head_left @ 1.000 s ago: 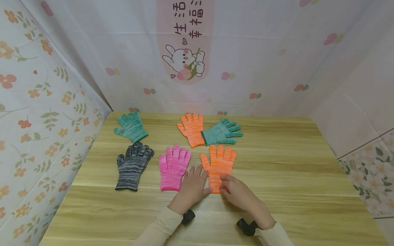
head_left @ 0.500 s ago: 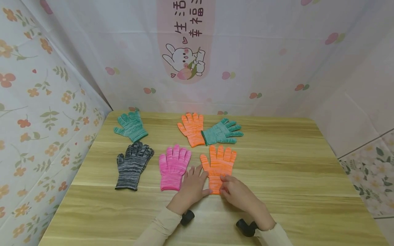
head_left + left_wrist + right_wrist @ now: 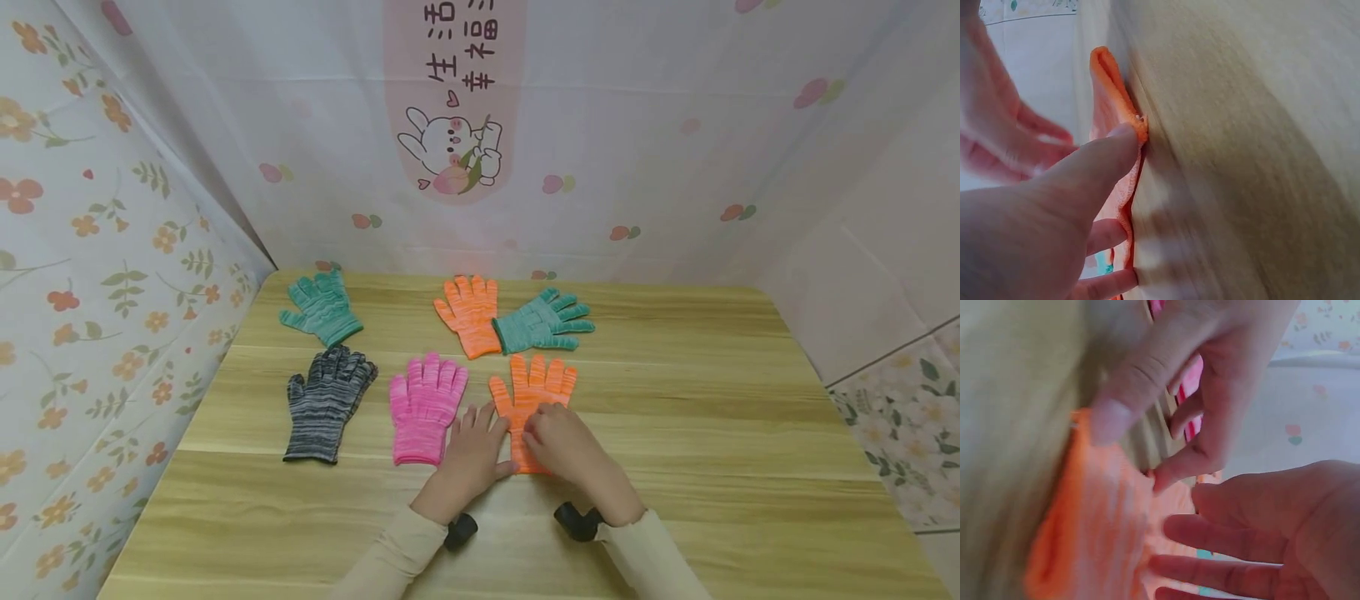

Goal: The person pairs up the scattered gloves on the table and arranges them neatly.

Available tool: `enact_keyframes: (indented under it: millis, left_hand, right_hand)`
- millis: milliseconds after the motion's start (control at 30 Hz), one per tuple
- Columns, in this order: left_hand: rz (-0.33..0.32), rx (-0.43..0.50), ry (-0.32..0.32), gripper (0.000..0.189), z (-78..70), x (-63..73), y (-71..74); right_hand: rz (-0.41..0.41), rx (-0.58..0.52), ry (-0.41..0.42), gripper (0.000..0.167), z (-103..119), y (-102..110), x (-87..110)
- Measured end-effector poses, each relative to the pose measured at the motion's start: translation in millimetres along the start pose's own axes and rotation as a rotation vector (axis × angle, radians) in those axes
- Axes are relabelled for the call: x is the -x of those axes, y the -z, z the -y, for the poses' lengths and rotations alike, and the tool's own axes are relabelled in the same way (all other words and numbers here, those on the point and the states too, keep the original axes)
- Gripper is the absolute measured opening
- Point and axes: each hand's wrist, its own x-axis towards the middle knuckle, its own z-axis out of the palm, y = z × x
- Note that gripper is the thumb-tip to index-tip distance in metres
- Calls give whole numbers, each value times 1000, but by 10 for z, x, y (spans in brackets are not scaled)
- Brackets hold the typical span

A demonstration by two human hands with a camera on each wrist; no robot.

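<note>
An orange striped knit glove (image 3: 540, 383) lies palm-flat on the table, its fingers pointing away and its cuff toward the person. My left hand (image 3: 474, 454) rests along the left side of this glove; in the left wrist view its thumb (image 3: 1107, 156) presses the corner of the cuff (image 3: 1110, 75). Over the glove's lower palm is my right hand (image 3: 566, 442), with loosely bent fingers that hide part of it. In the right wrist view these fingers (image 3: 1229, 537) reach toward the orange fabric (image 3: 1113, 512), apparently touching it, and grip nothing.
A pink glove (image 3: 426, 408) lies just left of my left hand, and a black-grey glove (image 3: 324, 408) farther left. Behind are a green glove (image 3: 321, 308), another orange glove (image 3: 471, 317) and a second green glove (image 3: 543, 323) touching it. Printed curtains (image 3: 622, 142) border the table.
My right hand has moved left and forward, from the cuff's right edge onto the glove's lower palm. The left hand and the gloves stay in place.
</note>
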Motion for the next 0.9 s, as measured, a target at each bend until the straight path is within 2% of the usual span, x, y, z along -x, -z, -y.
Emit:
enact_keyframes:
  millis: [167,367,500,733,900]
  left_hand:
    - [-16,-25,-9,59,-5,-4,-10]
    - [-12,-34,-11,62,-9,-3,5]
    - [10,-1,-17,60,-14,5,22]
    - [-5,0,-11,57,-5,14,40]
    - [-20,-6,-20,56,-3,18,27]
  right_hand:
    - [31,-90,-6,21,27,37,-260]
    - [144,-166,21,36,33,38,-615]
    - [196,-115,47,41,12,3,-811]
    - [183,41,60,21,5,-49,-1050]
    - [276,71,-22,38,30,-106,-1128]
